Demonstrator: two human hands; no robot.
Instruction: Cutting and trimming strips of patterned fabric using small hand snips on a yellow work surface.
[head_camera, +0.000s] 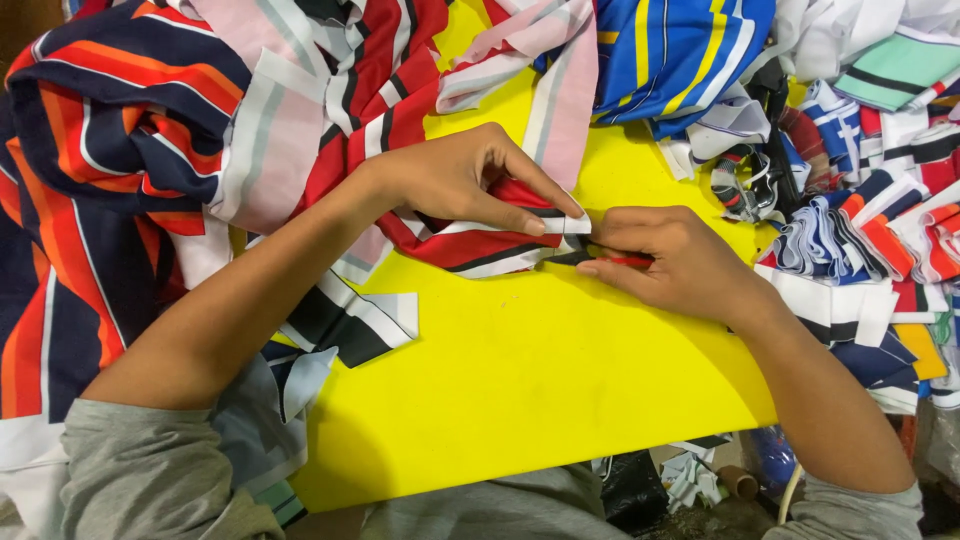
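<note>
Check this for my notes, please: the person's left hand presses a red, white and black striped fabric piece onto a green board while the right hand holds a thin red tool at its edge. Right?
Not quite: the board is yellow, not green, as the head view shows. The rest stands: the left hand presses the striped fabric piece while the right hand holds a thin red tool at its edge.

Packages, labels, signs, screens: none in view. Nothing on the worktop or beside it shows a wrapper, tag, placard or display.
</note>
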